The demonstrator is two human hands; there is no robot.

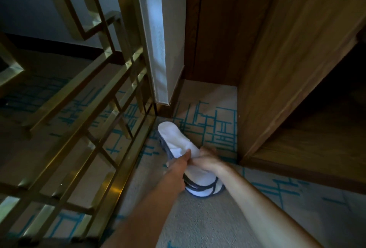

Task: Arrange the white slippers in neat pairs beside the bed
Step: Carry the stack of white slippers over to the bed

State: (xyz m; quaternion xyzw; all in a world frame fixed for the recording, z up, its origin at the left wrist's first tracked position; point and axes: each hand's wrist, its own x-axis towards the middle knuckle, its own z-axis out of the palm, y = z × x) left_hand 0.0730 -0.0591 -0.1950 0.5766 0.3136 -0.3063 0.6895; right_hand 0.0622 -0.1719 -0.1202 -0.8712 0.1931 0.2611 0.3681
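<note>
A stack of white slippers point(174, 139) with dark blue trim lies on the patterned carpet point(208, 218), heels pointing away from me toward the wall corner. Their toe ends point(204, 186) poke out under my wrists. My left hand point(181, 165) grips the stack from the left side, thumb on the white insole. From the right, my right hand point(208, 158) closes over the top of the same slippers. How many slippers are stacked I cannot tell. No bed is in view.
A gold metal lattice screen point(83, 129) runs along the left, its base rail close to the slippers. A white wall edge point(156, 59) meets the floor behind them. A wooden cabinet point(277, 69) with an open lower shelf stands at the right.
</note>
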